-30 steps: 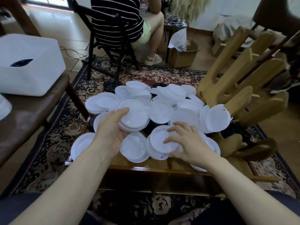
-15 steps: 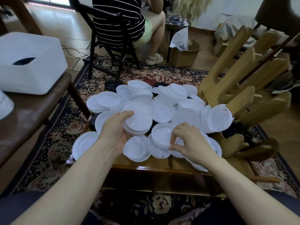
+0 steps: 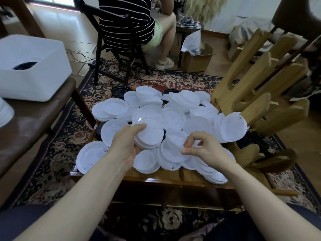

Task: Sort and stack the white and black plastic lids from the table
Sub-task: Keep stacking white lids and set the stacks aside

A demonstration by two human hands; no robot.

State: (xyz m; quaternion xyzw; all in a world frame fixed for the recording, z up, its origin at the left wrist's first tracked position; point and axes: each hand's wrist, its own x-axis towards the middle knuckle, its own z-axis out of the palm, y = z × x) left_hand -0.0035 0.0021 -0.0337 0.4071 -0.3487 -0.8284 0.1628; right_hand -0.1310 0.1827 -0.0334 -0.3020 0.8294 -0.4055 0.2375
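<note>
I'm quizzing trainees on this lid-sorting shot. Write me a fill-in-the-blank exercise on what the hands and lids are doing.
1. The left hand holds a stack of ____ lids.
2. The right hand pinches the rim of a single white lid between thumb and ____.
3. The black lids lie mostly ____ the white ones.
4. The lids rest on a ____ table.

Missing words: white; fingers; under; wooden
</note>
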